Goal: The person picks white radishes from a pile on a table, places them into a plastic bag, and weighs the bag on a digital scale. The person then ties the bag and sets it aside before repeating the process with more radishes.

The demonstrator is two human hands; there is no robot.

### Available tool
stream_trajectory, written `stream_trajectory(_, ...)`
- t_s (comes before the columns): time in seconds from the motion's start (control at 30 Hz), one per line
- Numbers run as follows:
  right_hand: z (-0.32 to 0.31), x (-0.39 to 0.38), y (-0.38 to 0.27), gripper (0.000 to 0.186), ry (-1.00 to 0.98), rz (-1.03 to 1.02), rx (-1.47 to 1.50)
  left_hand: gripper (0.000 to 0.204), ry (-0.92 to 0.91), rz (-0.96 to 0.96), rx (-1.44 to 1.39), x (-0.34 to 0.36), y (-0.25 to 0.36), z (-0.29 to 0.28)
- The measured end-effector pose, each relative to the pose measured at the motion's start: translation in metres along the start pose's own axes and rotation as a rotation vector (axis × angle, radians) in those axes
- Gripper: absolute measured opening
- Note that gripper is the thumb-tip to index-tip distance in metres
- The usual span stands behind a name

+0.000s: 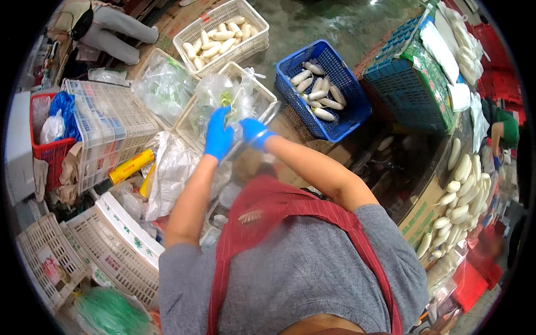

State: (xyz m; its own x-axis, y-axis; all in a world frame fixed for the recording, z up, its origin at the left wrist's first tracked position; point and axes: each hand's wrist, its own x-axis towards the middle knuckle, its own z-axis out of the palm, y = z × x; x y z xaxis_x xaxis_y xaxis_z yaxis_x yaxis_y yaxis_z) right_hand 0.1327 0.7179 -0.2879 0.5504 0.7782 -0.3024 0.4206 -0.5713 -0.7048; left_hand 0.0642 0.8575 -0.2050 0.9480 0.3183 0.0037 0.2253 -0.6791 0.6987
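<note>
My left hand [219,135], in a blue glove, reaches over a white plastic crate [267,89]. Its fingers close at the edge of a clear plastic bag [209,92], beside a small yellow-green leafy piece [225,99]. Close to its right, my right hand [255,133], gloved in blue too, is held at the crate's near side. Motion smears the right fingers, so what they hold, if anything, is not plain. More crumpled clear bags fill the crate and the neighbouring crate [149,60].
White radishes lie in a white crate [262,42] ahead and a blue crate [357,114] to its right. More radishes [460,195] are heaped at right. Empty-looking white crates [114,257], a red basket [53,153] and a yellow roll [131,166] crowd the left. Other people stand at the edges.
</note>
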Motion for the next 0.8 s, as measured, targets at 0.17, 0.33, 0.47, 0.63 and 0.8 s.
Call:
stream_trajectory(0.17, 0.015, -0.033, -0.015, 0.029, -0.435, 0.030, -0.028, 0.053, -0.258, -0.198, -0.394, -0.054, -0.029, 0.044)
stream_trajectory(0.33, -0.040, -0.118, 0.009, 0.037, -0.151, -0.062, 0.094, 0.062, -0.221, -0.270, -0.192, -0.034, -0.057, 0.090)
stream_trajectory(0.47, -0.069, -0.249, 0.051, 0.038, 0.209, 0.289, 0.306, 0.038, -0.629, -0.146, -0.406, -0.006, 0.018, 0.105)
stream_trajectory(0.63, -0.065, -0.402, 0.093, 0.036, 0.784, 0.528, 0.424, 0.035, -1.016, 0.018, -0.329, 0.015, 0.103, 0.190)
stream_trajectory(0.8, 0.035, -0.549, 0.091, 0.033, 1.527, 0.835, 0.588, 0.032, -1.424, 0.501, -0.285, -0.044, 0.281, 0.304)
